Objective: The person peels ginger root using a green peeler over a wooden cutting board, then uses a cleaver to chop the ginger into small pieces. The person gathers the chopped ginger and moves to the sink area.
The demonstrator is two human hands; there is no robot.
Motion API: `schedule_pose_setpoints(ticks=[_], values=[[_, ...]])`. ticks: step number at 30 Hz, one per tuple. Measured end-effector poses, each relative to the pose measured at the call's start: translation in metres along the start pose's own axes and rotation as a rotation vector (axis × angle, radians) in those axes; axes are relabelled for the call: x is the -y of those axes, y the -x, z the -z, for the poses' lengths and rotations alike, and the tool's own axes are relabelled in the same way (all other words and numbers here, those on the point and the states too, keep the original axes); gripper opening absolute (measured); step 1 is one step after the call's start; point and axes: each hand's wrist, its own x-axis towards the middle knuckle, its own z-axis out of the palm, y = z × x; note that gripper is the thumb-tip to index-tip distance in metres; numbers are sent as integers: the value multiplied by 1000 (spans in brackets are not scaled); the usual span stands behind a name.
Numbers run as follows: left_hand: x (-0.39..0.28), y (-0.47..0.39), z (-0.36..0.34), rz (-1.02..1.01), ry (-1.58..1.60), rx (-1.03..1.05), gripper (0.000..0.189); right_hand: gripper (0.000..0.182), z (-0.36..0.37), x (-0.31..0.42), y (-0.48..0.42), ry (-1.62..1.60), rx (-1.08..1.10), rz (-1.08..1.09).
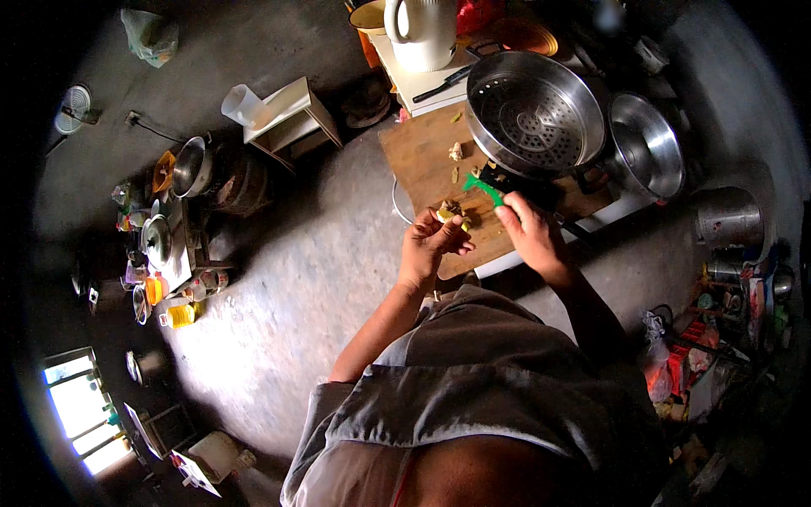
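Observation:
My left hand (431,244) grips a partly peeled, knobbly root that looks like ginger (448,214), its pale yellow flesh showing, over the near part of a wooden board (421,152). To its right, my right hand (529,231) is closed on the handle of a green peeler (485,187), whose head points up and left, apart from the root. Another small knobbly piece (455,151) lies farther up the board, with scattered peel scraps (455,174) around it. A black object, partly hidden, lies on the board beyond my right hand.
A steel steamer pot with a perforated base (535,117) stands on the board's far right, beside a steel bowl (646,146). Behind are a white jug (421,38) and a black-handled utensil (443,83). A white shelf unit (294,120) stands at the left.

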Motion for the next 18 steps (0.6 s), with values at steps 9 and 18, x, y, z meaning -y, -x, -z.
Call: schedule_pose_setpoints(ticks=[9,18], values=[[3,4,1,55,-143,84,17,17,-6,26,-3,196,51,305],[5,5,2,6,57,52,15,18,-7,1,0,69,-164,43]])
